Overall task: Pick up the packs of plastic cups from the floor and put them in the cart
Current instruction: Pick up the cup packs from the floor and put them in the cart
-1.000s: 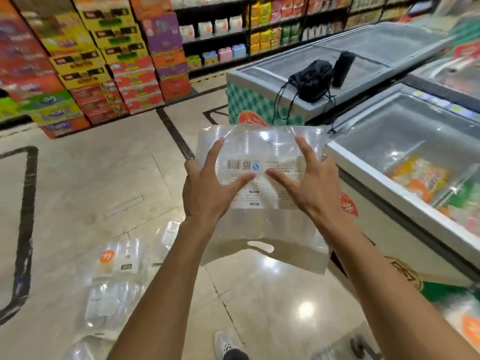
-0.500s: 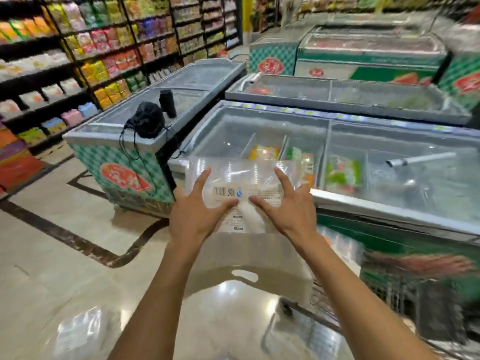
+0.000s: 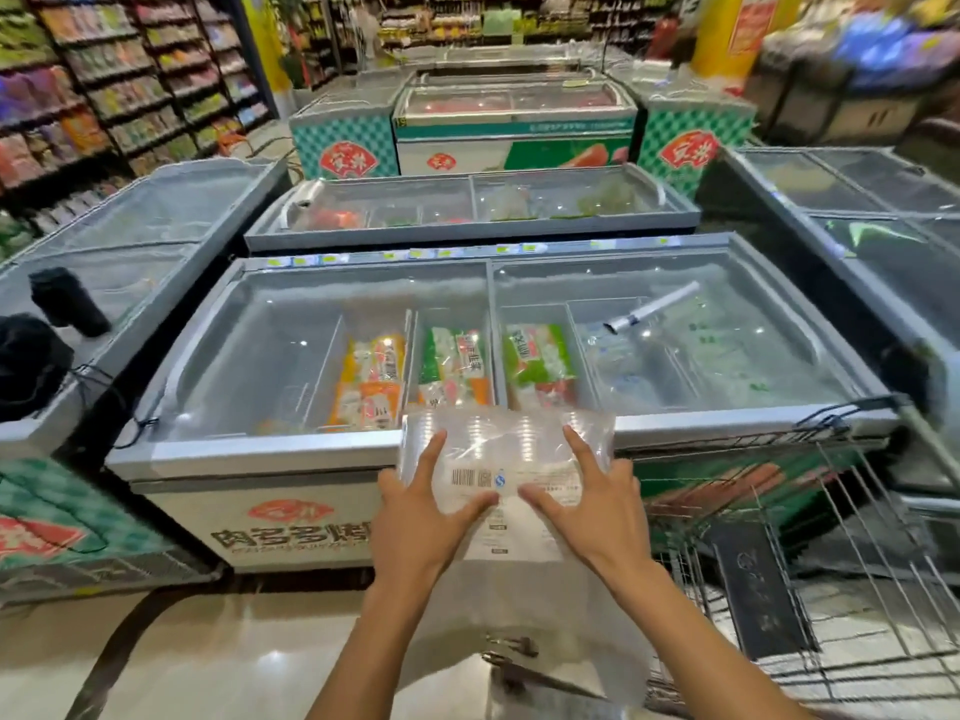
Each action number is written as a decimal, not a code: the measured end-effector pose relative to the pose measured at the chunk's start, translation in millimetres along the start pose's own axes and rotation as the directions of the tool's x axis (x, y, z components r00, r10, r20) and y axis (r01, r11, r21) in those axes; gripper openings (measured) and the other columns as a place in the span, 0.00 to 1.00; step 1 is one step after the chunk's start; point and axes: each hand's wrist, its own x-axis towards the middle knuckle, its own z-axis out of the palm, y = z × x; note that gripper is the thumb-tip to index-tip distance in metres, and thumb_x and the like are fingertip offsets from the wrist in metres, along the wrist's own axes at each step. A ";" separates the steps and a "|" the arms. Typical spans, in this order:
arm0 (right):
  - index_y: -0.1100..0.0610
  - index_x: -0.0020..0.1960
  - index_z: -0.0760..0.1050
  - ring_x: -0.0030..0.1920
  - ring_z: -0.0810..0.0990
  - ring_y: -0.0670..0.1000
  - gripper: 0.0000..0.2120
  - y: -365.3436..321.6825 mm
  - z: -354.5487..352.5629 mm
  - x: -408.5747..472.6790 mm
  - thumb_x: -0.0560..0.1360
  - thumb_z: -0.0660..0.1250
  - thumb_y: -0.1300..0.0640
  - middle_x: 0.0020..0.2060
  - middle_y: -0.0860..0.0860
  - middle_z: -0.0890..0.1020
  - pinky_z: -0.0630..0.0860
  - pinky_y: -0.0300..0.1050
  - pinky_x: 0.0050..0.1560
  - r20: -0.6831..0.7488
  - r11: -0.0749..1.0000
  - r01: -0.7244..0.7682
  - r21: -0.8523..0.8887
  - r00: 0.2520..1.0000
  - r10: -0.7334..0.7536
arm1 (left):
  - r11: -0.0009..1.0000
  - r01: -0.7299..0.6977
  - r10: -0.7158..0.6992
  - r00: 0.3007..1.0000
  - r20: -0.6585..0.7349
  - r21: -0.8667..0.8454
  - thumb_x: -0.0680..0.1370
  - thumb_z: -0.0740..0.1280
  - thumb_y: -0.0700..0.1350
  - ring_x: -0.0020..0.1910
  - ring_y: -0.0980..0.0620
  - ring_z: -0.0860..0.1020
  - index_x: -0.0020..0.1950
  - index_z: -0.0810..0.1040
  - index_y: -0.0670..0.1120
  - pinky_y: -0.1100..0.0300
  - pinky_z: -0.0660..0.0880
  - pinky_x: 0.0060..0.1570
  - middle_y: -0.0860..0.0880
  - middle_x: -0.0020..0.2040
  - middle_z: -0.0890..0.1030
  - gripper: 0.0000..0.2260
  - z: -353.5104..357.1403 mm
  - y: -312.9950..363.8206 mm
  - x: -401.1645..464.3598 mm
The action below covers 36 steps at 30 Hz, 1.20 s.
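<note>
Pack of plastic cups (image 3: 506,462): gripped between left hand (image 3: 415,517) and right hand (image 3: 597,511), fingers splayed, thumbs pressing label.
Change: view swung from floor to freezers; cart (image 3: 841,553) now just right of hands, so drop-in likely next.
Materials: clear crinkly film, glossy, ribbed cup stacks; loose flap hanging below hands.
</note>
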 end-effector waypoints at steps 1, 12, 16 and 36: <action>0.31 0.80 0.49 0.62 0.73 0.61 0.49 6.8 2.9 10.3 0.63 0.58 0.16 0.63 0.59 0.70 0.74 0.52 0.61 -0.007 1.000 -0.025 -0.019 1.000 0.025 | 1.000 -0.006 0.006 1.000 0.024 -0.004 0.62 0.63 0.83 0.56 0.41 0.80 0.76 0.50 0.76 0.52 0.79 0.48 0.45 0.65 0.67 0.45 11.1 1.6 12.2; 0.33 0.81 0.49 0.62 0.74 0.62 0.50 87.4 43.5 87.0 0.64 0.61 0.18 0.63 0.61 0.70 0.75 0.51 0.57 0.089 0.961 -0.269 -0.065 0.958 0.274 | 0.999 -0.051 0.049 0.958 0.281 0.000 0.64 0.64 0.81 0.69 0.39 0.75 0.78 0.49 0.75 0.51 0.77 0.59 0.40 0.74 0.66 0.45 129.7 20.7 101.7; 0.32 0.80 0.47 0.58 0.77 0.61 0.51 122.8 70.4 117.5 0.64 0.61 0.17 0.61 0.61 0.72 0.76 0.51 0.53 0.156 0.949 -0.309 -0.063 0.936 0.315 | 0.999 -0.005 -0.006 0.939 0.344 0.033 0.65 0.66 0.80 0.65 0.41 0.75 0.78 0.48 0.75 0.54 0.77 0.55 0.42 0.69 0.68 0.46 176.4 23.2 125.1; 0.29 0.77 0.31 0.60 0.80 0.56 0.59 224.4 212.6 206.3 0.63 0.70 0.23 0.74 0.62 0.65 0.79 0.45 0.54 0.571 0.943 -0.260 -0.207 0.751 0.333 | 0.925 0.155 -0.288 0.882 0.374 0.347 0.70 0.71 0.71 0.81 0.34 0.47 0.79 0.34 0.69 0.41 0.62 0.76 0.35 0.80 0.40 0.53 340.0 -32.3 172.0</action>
